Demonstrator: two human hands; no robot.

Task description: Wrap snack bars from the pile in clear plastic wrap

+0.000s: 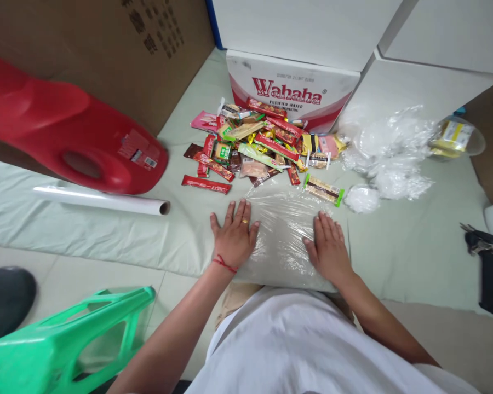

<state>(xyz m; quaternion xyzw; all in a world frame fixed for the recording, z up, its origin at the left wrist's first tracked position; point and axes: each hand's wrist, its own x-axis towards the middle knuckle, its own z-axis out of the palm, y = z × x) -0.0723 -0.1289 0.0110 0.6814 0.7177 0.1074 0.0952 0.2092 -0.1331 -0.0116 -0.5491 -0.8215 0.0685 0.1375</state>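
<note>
A sheet of clear plastic film (285,235) lies wrinkled on the cloth in front of me. My left hand (234,235) presses flat on its left edge, fingers spread, with a ring and a red string at the wrist. On the right edge rests my right hand (331,249), palm down, fingers extended. Just beyond the film is a heap of wrapped snack bars (263,142) in red, yellow, green and brown. One snack bar with green ends (324,190) lies apart, near my right fingertips. A red-wrapped bar (206,184) lies beyond my left hand.
Crumpled clear plastic bundles (390,148) sit right of the heap, beside a tub with a yellow label (454,137). A red jug (78,131) and a white roll (102,201) lie left. A Wahaha carton (290,90) stands behind. Keys (479,238) rest right; a green stool (66,339) stands lower left.
</note>
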